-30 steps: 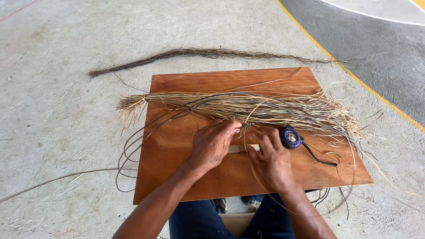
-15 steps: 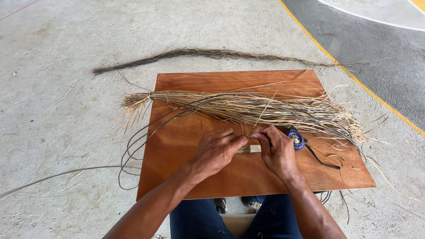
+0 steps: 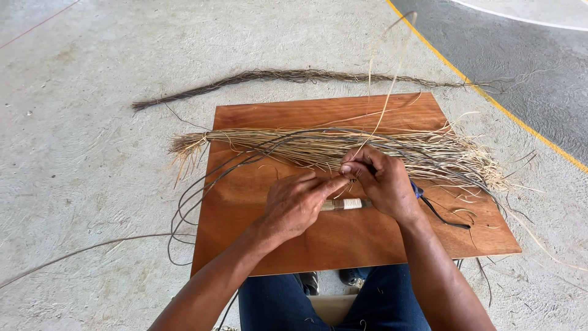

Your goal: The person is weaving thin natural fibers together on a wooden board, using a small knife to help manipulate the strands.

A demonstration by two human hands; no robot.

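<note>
My left hand [image 3: 297, 202] and my right hand [image 3: 383, 181] meet over a brown wooden board [image 3: 263, 245] on my lap. Their fingertips pinch thin pale straw strands [image 3: 383, 92] that rise up and curve away from the hands. Just behind the hands a long bundle of dry pale fibres [image 3: 275, 144] lies across the board. Beneath the hands rests a small stick-like piece wrapped with pale binding [image 3: 346, 204]. A blue object [image 3: 418, 190] peeks out from under my right hand, mostly hidden.
A dark twisted fibre bundle [image 3: 288, 78] lies on the concrete floor beyond the board. Dark thin strands [image 3: 184, 211] loop off the board's left edge onto the floor. A yellow painted line [image 3: 490, 101] runs along the right.
Both hands have lifted from the board and come together, drawing pale strands upward. The blue object, plainly seen before, is now largely covered by my right hand.
</note>
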